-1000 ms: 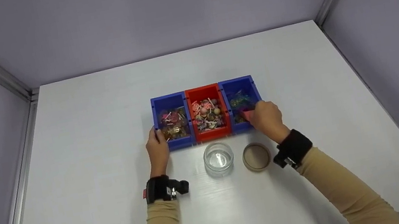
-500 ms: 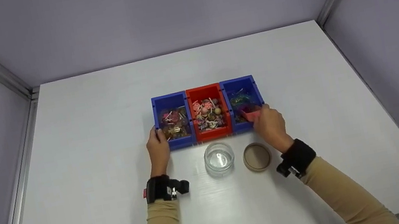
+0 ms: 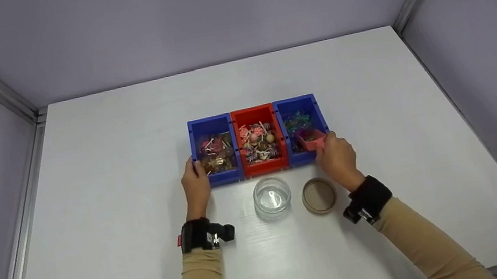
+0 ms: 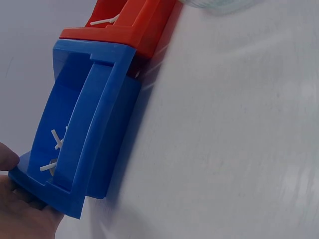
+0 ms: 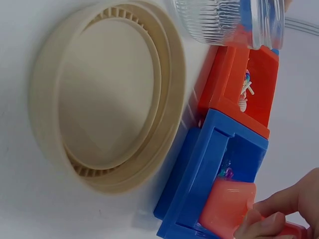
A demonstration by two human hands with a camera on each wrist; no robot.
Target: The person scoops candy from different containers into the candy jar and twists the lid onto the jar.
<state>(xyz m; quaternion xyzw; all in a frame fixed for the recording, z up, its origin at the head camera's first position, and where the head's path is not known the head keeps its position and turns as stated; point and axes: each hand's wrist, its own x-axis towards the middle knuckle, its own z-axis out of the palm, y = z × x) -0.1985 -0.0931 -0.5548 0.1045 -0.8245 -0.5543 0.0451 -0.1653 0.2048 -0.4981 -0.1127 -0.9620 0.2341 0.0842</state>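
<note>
My right hand (image 3: pixel 338 158) holds a coral-pink scoop (image 5: pixel 231 207) by its handle, over the near end of the right blue bin (image 3: pixel 296 104). Something small and dark shows in the scoop's bowl, too small to identify. Green and purple wrapped pieces (image 3: pixel 297 122) lie in that bin. At the other end of the row, my left hand (image 3: pixel 196 184) grips the outer side rim of the left blue bin (image 4: pixel 97 134), thumb on top and fingers beneath. Lollipops (image 3: pixel 215 146) lie inside it. The red bin (image 3: pixel 254 114) between them contains small lollipops and round candies.
A clear glass jar (image 3: pixel 272 197) stands uncovered in front of the red bin. Right of it lies a round beige lid (image 3: pixel 319 196), hollow side up, near my right wrist. Grey-lilac walls (image 3: pixel 217 17) bound the white table (image 3: pixel 128 155) at back and sides.
The scoop has come up and slightly right in the right blue bin, so its bowl now shows. My right hand has shifted a little towards me. The left hand stays put.
</note>
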